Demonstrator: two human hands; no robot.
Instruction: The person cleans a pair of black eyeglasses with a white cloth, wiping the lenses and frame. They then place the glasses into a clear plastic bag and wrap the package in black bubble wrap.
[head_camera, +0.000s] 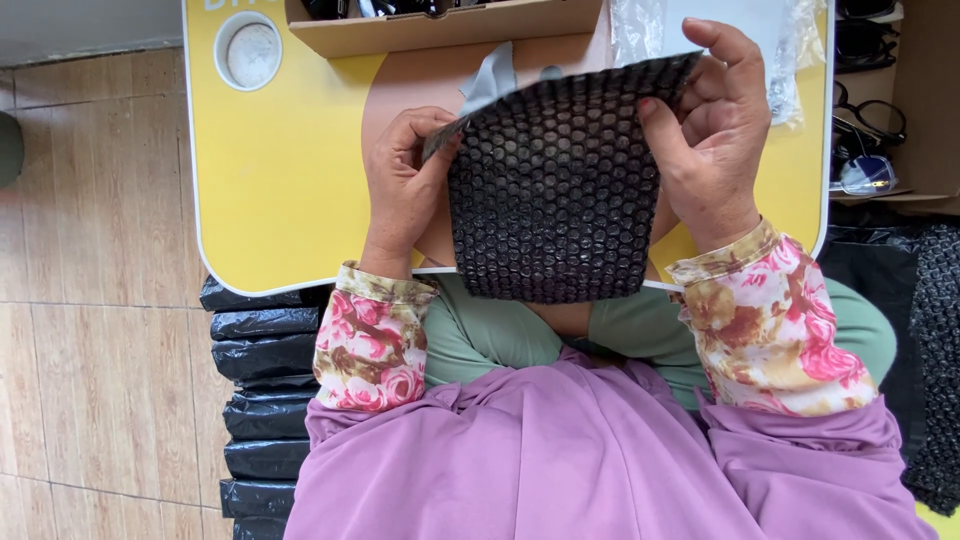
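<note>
I hold a black bubble-wrap pouch (555, 190) upright over the yellow lap table (270, 180). My left hand (400, 185) grips its left edge near the top. My right hand (710, 140) pinches the top right corner, with the thumb on the front and the fingers behind. A grey, flat thing (492, 78) sticks out of the pouch's open top at the left. The pouch's lower end hangs over the table's near edge above my lap.
An open cardboard box (440, 28) of dark items stands at the table's far edge, a round white cup recess (249, 50) to its left. Clear plastic bags (640, 25) lie behind the pouch. Eyeglasses (865, 150) are stacked at right; black bubble-wrap rolls (265, 400) lie at left.
</note>
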